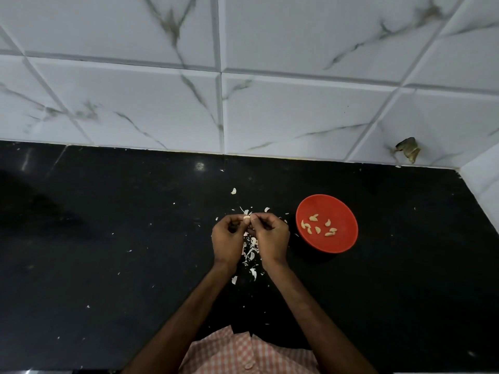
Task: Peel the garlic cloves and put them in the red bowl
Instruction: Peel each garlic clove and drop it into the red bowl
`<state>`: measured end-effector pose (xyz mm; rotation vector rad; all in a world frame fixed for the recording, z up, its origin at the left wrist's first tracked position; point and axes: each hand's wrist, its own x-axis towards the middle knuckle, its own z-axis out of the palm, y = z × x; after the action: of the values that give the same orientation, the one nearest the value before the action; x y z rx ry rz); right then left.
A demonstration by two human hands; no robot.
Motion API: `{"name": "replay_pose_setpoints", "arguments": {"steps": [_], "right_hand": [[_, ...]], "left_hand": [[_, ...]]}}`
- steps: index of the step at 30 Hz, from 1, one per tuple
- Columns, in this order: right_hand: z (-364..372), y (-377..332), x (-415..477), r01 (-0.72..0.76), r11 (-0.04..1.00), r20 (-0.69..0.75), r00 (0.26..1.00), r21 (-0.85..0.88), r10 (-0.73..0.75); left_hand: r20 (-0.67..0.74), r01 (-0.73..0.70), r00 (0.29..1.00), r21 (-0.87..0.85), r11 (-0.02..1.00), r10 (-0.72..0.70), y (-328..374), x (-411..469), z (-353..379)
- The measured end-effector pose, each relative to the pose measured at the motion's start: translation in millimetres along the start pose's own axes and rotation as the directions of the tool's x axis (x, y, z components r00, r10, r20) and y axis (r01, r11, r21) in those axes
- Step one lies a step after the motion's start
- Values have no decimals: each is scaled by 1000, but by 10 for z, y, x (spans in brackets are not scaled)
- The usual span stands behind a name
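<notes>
On the black counter (108,265), the red bowl (334,245) sits near the hands, off to the right, so the right hand is the nearer one for the drop. The left hand (226,238) and right hand (271,236) are together above a litter of skins (249,252), and the fingertips of both pinch one clove (246,218) between them. Its long axis is too small to tell, and the bowl holds a scatter of peeled cloves (317,228).
</notes>
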<state>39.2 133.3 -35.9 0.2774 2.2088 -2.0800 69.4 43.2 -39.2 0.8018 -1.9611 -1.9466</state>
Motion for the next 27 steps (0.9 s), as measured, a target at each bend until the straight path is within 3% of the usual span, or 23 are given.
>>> {"name": "replay_pose_setpoints", "arguments": {"steps": [3,8,16,20,24,27], "right_hand": [[-22,2,9,72,988,64,996,-140,-63],[-98,-38,93,191,901,171,976,-390,-133],[-168,-85,111,-14,979,197,979,-204,55],[-152,-57,100,34,977,181,984,-213,5],[-140,-59,76,228,895,198,967,-383,-162],[-122,-78,56,296,863,237,948,-409,-214]], "left_hand": [[-22,-24,999,38,999,25,-2,-6,-34],[59,-78,996,151,985,70,-10,26,-111],[101,-66,993,113,991,55,2,18,-137],[101,22,995,-8,1000,-21,7,-18,-126],[158,73,986,-82,994,-59,59,-50,-91],[175,115,981,-145,983,-89,88,-53,-80]]}}
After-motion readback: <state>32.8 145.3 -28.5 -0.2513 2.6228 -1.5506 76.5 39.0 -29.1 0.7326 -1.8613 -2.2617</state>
